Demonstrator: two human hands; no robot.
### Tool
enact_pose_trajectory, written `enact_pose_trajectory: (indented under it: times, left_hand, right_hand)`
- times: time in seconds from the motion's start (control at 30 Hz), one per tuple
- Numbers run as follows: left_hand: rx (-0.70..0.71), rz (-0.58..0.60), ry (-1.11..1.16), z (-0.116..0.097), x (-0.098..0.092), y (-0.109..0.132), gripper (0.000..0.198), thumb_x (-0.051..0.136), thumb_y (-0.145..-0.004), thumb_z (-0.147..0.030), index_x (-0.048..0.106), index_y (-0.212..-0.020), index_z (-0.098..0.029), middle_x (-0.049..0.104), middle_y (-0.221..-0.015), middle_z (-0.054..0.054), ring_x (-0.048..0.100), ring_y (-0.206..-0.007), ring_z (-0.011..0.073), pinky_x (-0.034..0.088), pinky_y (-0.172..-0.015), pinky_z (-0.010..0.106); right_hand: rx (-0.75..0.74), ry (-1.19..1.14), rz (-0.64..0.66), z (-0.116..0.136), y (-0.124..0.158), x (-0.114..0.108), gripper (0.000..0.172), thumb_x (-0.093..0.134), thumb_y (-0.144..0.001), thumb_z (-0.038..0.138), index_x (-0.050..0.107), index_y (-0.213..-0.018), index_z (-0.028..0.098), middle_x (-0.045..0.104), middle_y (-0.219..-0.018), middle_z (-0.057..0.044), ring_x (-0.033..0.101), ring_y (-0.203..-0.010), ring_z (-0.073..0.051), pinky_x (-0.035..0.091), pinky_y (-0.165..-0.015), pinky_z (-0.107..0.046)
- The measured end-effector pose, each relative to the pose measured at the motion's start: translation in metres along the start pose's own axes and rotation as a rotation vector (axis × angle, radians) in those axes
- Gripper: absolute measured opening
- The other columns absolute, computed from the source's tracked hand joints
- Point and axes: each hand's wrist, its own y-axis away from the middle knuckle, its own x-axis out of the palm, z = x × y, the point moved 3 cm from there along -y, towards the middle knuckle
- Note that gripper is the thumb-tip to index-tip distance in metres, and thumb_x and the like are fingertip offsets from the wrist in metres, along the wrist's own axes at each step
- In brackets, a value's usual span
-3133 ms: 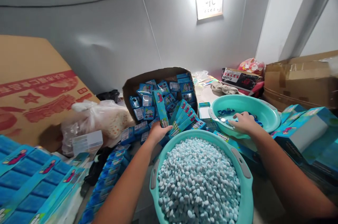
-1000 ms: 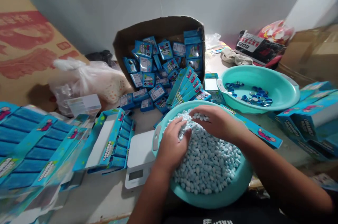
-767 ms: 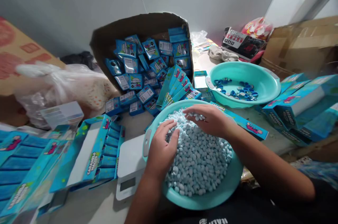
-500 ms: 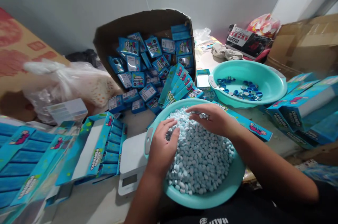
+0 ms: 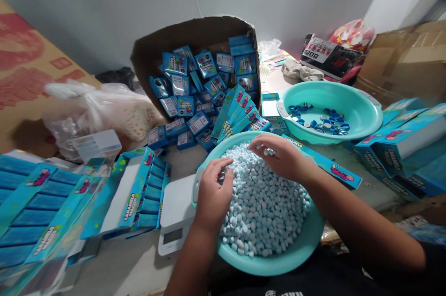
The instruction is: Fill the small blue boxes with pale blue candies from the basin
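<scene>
Both hands point(image 5: 212, 194) still buried in candies point(image 5: 265, 207); view shifted slightly.

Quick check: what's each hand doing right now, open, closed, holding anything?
Left hand: curled into the candies in the basin; grip cannot be told.
Right hand: palm down on the candies, a few under its fingertips.
</scene>
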Motion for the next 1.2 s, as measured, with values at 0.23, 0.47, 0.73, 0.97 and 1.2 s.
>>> enact_pose_trajectory:
  times: [0.23,0.47,0.73,0.97,1.2]
  left_hand:
    - [0.056,-0.001,0.053,0.001,0.001,0.001,0.019,0.061,-0.091,-0.016,0.076,-0.100,-0.023,0.072,-0.103,0.001,0.067,-0.099,0.0145,0.052,-0.091,0.026]
    - [0.077,-0.048,0.042,0.000,-0.002,0.004,0.016,0.063,-0.090,-0.016,0.076,-0.097,-0.022,0.070,-0.102,0.001,0.066,-0.099,0.0129,0.052,-0.091,0.024]
    - [0.067,-0.056,0.072,0.002,0.000,0.003,0.019,0.060,-0.089,-0.012,0.074,-0.097,-0.022,0.069,-0.101,0.002,0.066,-0.099,0.0141,0.054,-0.090,0.026]
    - [0.118,-0.089,0.019,-0.008,-0.001,0.008,0.014,0.062,-0.090,-0.016,0.074,-0.096,-0.021,0.070,-0.102,0.002,0.066,-0.100,0.0144,0.052,-0.092,0.026]
    - [-0.274,-0.255,-0.123,0.052,-0.048,-0.061,0.029,0.057,-0.095,-0.031,0.070,-0.118,-0.019,0.072,-0.121,0.006,0.067,-0.111,0.0182,0.050,-0.101,0.028]
  right_hand:
    - [0.209,-0.075,0.070,-0.003,0.001,0.002,0.015,0.065,-0.093,0.028,0.077,-0.094,0.017,0.079,-0.091,-0.002,0.072,-0.081,-0.013,0.053,-0.067,-0.020]
    - [0.172,-0.008,0.070,0.000,0.001,0.001,0.018,0.058,-0.098,0.022,0.076,-0.097,0.019,0.080,-0.097,-0.001,0.074,-0.088,-0.012,0.053,-0.074,-0.021]
    - [0.140,-0.010,0.046,-0.002,0.001,0.000,0.026,0.049,-0.102,0.023,0.075,-0.102,0.016,0.080,-0.098,-0.003,0.074,-0.091,-0.012,0.055,-0.081,-0.023]
    - [0.157,-0.049,0.096,0.000,0.003,0.002,0.023,0.056,-0.099,0.027,0.078,-0.100,0.019,0.080,-0.094,0.000,0.075,-0.086,-0.012,0.055,-0.079,-0.022]
    - [0.186,-0.013,0.081,-0.011,0.008,0.005,0.023,0.063,-0.097,0.036,0.080,-0.105,0.022,0.081,-0.103,-0.001,0.077,-0.092,-0.017,0.058,-0.079,-0.027]
